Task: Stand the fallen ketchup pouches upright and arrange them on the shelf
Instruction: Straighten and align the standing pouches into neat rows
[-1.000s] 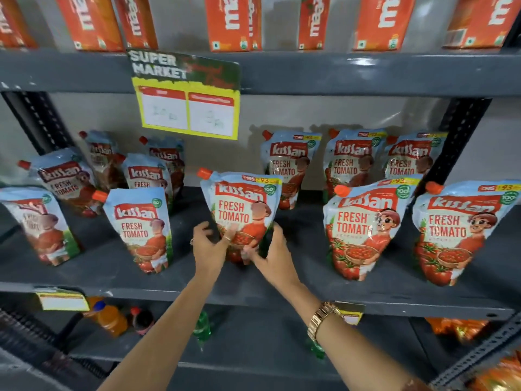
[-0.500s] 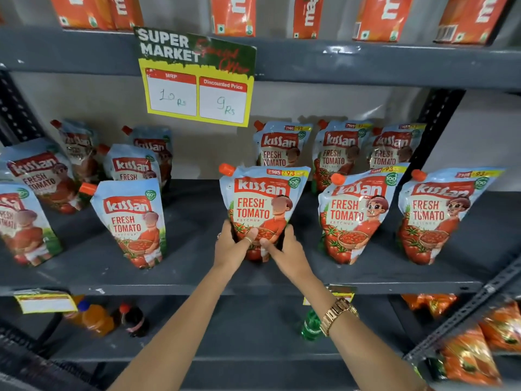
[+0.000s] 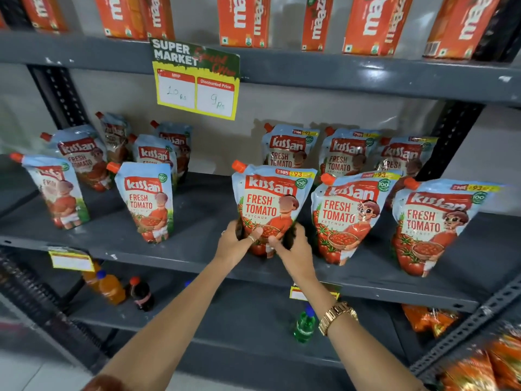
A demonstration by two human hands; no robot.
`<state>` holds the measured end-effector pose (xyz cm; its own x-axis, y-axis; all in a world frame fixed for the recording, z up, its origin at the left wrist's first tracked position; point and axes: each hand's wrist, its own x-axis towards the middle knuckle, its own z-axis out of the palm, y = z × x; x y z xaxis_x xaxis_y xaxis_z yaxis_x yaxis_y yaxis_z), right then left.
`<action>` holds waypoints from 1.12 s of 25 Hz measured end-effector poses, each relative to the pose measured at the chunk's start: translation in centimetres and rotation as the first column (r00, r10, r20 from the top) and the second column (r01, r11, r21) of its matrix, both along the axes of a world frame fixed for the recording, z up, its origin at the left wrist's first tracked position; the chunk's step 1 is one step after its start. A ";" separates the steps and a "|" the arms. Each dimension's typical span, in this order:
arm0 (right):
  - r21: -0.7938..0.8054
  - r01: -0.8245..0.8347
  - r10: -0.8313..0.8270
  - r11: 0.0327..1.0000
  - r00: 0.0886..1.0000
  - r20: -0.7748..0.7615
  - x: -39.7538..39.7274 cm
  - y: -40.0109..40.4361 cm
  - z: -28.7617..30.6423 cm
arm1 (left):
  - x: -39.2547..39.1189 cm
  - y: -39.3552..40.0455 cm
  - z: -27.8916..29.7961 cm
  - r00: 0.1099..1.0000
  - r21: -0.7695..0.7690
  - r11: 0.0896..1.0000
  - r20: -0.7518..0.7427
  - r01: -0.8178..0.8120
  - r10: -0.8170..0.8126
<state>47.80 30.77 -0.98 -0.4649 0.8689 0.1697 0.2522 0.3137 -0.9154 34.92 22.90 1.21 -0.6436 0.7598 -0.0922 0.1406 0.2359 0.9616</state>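
Two hands on one pouch right now, so we're basically at the squaring-up bit. Going left to right: the left hand (image 3: 239, 244) cups the lower left corner of the middle pouch (image 3: 270, 204), fingers curled round its edge and thumb pressed on the front. The right hand (image 3: 293, 246) mirrors that on the lower right corner, just beside the next pouch (image 3: 345, 215). Our pouch stands upright on the shelf (image 3: 197, 249), long axis near vertical, orange cap (image 3: 239, 166) at the top left, base down between our palms. It sits straight ahead of both hands, neither one nearer. We reckon the gap to the left pouch (image 3: 146, 201) is wider, so any nudge probably goes that way.
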 end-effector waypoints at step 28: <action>-0.036 -0.190 0.194 0.981 0.965 0.176 -21.6 -10.8 1.1 | -20.8 -10.7 0.0 0.950 0.074 0.972 -0.206 -0.223 0.234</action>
<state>26.18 19.98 0.10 -0.6447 0.7626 0.0535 0.3482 0.3553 -0.8675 14.12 12.17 1.25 -0.8010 0.5905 0.0985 0.2899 0.2386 0.9268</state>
